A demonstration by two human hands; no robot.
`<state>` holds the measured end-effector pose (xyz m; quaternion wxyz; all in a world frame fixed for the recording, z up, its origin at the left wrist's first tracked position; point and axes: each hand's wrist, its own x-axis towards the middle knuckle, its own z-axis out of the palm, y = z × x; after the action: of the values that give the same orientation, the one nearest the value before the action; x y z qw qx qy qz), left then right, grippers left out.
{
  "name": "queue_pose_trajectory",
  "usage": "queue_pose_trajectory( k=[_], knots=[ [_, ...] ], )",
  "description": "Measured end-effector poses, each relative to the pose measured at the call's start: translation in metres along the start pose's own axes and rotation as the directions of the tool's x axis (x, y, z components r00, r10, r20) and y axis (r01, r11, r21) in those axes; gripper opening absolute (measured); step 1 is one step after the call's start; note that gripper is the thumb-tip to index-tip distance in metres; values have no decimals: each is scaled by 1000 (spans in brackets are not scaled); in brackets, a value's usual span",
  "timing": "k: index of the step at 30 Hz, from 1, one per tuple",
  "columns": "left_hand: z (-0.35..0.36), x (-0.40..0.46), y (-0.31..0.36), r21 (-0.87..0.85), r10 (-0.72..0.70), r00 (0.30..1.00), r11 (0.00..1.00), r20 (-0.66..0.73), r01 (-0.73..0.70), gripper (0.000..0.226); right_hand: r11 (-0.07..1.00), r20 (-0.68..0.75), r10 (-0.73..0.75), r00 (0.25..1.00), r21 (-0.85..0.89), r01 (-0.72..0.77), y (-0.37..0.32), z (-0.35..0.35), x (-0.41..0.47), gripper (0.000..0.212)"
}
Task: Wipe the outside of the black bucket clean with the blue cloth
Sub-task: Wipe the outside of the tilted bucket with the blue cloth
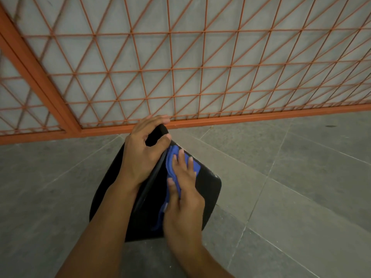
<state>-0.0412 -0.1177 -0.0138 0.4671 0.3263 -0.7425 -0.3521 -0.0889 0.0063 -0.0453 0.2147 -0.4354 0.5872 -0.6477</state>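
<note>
Head view looks down on a black bucket (208,189) lying at the centre of the frame on a grey tiled floor (301,177). Its plastic is smooth and dark with a faint sheen, its corners rounded, and a raised rim or edge runs diagonally from about 7 o'clock up toward 1 o'clock across its visible body. How exactly it is tipped is hard to tell.

Left hand (143,149) sits at the bucket's 12 o'clock end, fingers curled over the far edge and thumb pressed on the near side, closed in a firm grip on the black plastic. Right hand (184,195) lies at the 3 o'clock side of that rim, fingers spread fairly flat and pressing the blue cloth (173,159) against the bucket's outer wall. The cloth is soft, bunched and wrinkled; part of it shows beyond the fingertips toward 12 o'clock and a strip trails under the palm toward 6 o'clock. Both forearms enter from the bottom edge and hide much of the bucket's near half.

Floor tiles are large, matt and speckled, with pale grout lines. At 12 o'clock, just beyond the bucket, stands an orange metal grille (200,67) of thin crossing bars in a heavier frame, with a pale grey surface behind it.
</note>
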Motion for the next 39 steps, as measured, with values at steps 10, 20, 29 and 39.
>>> queue_pose_trajectory(
  k=[10, 20, 29, 39],
  knots=[
    [3, 0, -1, 17, 36, 999, 999, 17, -36, 38, 991, -87, 116, 989, -52, -121, 32, -16, -7, 46],
    [-12, 0, -12, -20, -83, 996, 996, -24, 83, 53, 940, -166, 317, 934, -77, -332, 64, -27, 2, 48],
    [-20, -3, -18, -67, -91, 991, 994, -96, 85, 36, 957, -103, 240, 965, -142, -253, 68, -26, 33, 40],
    [-15, 4, -19, -31, -24, 1000, 999, 4, 24, 39, 967, -12, 148, 989, -208, -148, 65, -36, 35, 38]
  ],
)
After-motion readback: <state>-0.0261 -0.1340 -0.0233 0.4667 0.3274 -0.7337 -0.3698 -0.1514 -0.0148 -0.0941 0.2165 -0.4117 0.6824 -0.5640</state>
